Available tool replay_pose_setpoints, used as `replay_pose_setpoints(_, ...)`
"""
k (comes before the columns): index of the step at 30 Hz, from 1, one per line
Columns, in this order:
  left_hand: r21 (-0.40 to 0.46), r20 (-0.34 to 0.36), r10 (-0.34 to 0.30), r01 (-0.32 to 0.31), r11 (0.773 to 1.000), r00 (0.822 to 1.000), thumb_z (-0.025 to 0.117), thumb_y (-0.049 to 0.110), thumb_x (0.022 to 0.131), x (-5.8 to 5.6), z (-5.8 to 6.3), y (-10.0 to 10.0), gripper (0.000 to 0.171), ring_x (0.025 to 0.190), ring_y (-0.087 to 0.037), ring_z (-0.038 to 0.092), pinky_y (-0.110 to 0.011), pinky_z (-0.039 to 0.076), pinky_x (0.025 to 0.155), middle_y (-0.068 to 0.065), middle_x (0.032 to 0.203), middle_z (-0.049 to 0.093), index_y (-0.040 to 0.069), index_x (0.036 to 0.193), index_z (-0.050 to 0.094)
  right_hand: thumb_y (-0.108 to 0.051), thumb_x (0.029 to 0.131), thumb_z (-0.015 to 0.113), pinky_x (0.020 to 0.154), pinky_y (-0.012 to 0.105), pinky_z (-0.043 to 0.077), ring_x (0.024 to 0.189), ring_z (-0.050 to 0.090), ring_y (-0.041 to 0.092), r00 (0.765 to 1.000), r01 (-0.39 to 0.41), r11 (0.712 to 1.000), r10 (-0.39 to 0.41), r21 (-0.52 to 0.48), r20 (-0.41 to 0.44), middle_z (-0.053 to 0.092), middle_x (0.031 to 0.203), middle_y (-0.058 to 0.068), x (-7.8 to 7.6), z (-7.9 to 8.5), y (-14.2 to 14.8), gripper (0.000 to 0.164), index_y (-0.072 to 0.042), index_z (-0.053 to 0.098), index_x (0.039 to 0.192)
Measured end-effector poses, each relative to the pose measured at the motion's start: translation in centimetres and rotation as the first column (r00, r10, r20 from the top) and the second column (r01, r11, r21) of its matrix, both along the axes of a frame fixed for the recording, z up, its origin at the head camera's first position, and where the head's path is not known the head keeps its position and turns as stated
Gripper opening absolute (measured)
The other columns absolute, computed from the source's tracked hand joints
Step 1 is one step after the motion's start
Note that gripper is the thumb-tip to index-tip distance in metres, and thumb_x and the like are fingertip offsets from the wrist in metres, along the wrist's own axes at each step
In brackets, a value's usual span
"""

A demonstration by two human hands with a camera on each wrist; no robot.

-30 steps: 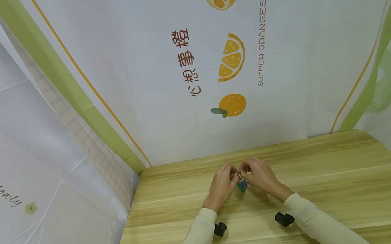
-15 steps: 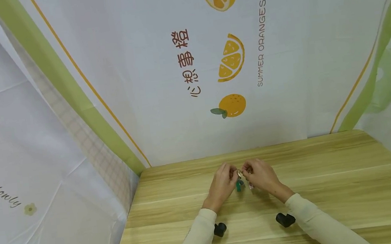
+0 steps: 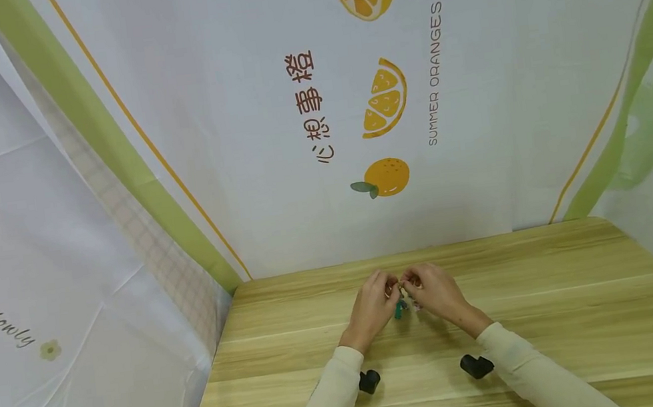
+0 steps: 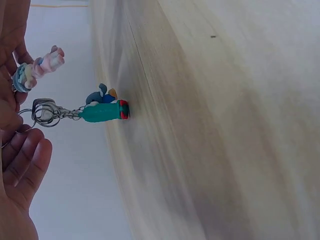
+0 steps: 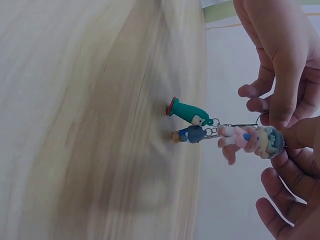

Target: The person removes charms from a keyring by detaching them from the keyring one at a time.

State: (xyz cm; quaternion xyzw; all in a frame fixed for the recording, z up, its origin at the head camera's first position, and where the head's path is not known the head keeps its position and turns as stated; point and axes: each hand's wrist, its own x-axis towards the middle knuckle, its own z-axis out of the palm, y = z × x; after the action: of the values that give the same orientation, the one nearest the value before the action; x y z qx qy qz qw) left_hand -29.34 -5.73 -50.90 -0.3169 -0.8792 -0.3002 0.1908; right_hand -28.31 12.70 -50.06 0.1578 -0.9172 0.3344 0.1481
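Observation:
Both hands meet over the far middle of the table. My left hand (image 3: 373, 303) pinches a thin metal key ring (image 4: 23, 119) from which linked rings and short chains hang. On these chains dangle a green bottle-shaped charm (image 4: 102, 112) with a red rim and a small blue figure charm (image 5: 192, 134). The fingers of my right hand (image 3: 438, 293) pinch the top of a pink figure charm (image 5: 245, 137) with a blue-green cap. Its legs point down beside the other two charms. Fingertips of the two hands nearly touch, partly hiding the key ring.
The wood-grain table (image 3: 294, 341) ends at a white cloth backdrop (image 3: 264, 190) printed with oranges. Two black fittings (image 3: 476, 366) show near the forearms. Another white cloth (image 3: 68, 273) hangs along the left side.
The hands parted slightly half a second ago, showing the ring between them, and are now closer together. The green, blue and pink charms have swung and turned a little.

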Motion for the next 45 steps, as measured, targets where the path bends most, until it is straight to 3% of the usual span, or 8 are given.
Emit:
replay_pose_setpoints(8, -0.011, 0.002, 0.003, -0.003, 1.000, 1.000, 0.066, 0.006, 0.105, 0.1, 0.1, 0.1, 0.004, 0.078, -0.010, 0.062, -0.012, 0.051, 0.066, -0.005, 0.095, 0.066, 0.005, 0.106, 0.070, -0.014, 0.100, 0.073, 0.067, 0.032, 0.050, 0.080, 0.059, 0.012, 1.000, 0.014, 1.000, -0.014, 0.019, -0.020, 0.072, 0.089, 0.001, 0.1, 0.1, -0.3, 0.005, -0.011, 0.077, 0.099)
replay_pose_setpoints(15, -0.010, -0.041, 0.012, -0.013, 1.000, 0.999, 0.065, 0.005, 0.105, 0.2, 0.0, 0.1, 0.004, 0.080, -0.011, 0.064, -0.013, 0.052, 0.066, -0.005, 0.095, 0.067, 0.004, 0.106, 0.069, -0.015, 0.102, 0.069, 0.062, 0.029, 0.048, 0.063, 0.057, 0.006, 0.997, 0.036, 0.999, -0.035, -0.003, 0.070, 0.070, 0.080, -0.003, 0.2, 0.0, -0.1, 0.009, -0.012, 0.075, 0.096)
replay_pose_setpoints(24, 0.009, -0.041, 0.018, -0.018, 1.000, 0.999, 0.065, 0.005, 0.105, 0.0, -0.1, -0.2, 0.005, 0.080, -0.012, 0.064, -0.012, 0.051, 0.067, -0.005, 0.095, 0.067, 0.005, 0.107, 0.070, -0.016, 0.105, 0.066, 0.059, 0.028, 0.050, 0.054, 0.058, 0.004, 0.995, 0.008, 0.999, -0.004, -0.048, 0.100, 0.071, 0.081, -0.001, 0.0, 0.1, 0.1, 0.012, -0.009, 0.075, 0.101)
replay_pose_setpoints(32, 0.019, -0.050, 0.023, -0.022, 1.000, 0.998, 0.067, 0.005, 0.103, -0.2, 0.0, -0.4, 0.004, 0.079, -0.013, 0.064, -0.012, 0.051, 0.066, -0.005, 0.094, 0.067, 0.004, 0.104, 0.071, -0.014, 0.102, 0.069, 0.063, 0.029, 0.052, 0.064, 0.059, 0.006, 0.999, 0.010, 0.999, -0.008, -0.038, 0.053, 0.073, 0.087, 0.002, -0.2, 0.5, -0.2, 0.009, -0.007, 0.076, 0.102)
replay_pose_setpoints(38, 0.001, -0.049, 0.029, -0.029, 1.000, 0.998, 0.067, 0.007, 0.103, -0.1, 0.1, -0.4, 0.005, 0.077, -0.011, 0.063, -0.012, 0.048, 0.064, -0.004, 0.093, 0.067, 0.006, 0.105, 0.071, -0.013, 0.100, 0.071, 0.071, 0.035, 0.053, 0.081, 0.061, 0.013, 1.000, 0.003, 1.000, -0.002, -0.015, 0.016, 0.074, 0.088, 0.001, -0.1, 0.8, -0.6, 0.006, -0.010, 0.076, 0.099)
replay_pose_setpoints(45, -0.015, -0.101, 0.053, -0.054, 0.998, 0.993, 0.067, 0.009, 0.104, 0.0, 0.2, -0.5, 0.006, 0.073, -0.009, 0.063, -0.010, 0.045, 0.060, -0.003, 0.089, 0.066, 0.007, 0.100, 0.071, -0.013, 0.100, 0.071, 0.071, 0.035, 0.050, 0.080, 0.058, 0.014, 1.000, 0.003, 1.000, -0.003, 0.000, 0.006, 0.071, 0.086, 0.000, -0.1, 1.0, -1.0, 0.005, -0.011, 0.075, 0.096)
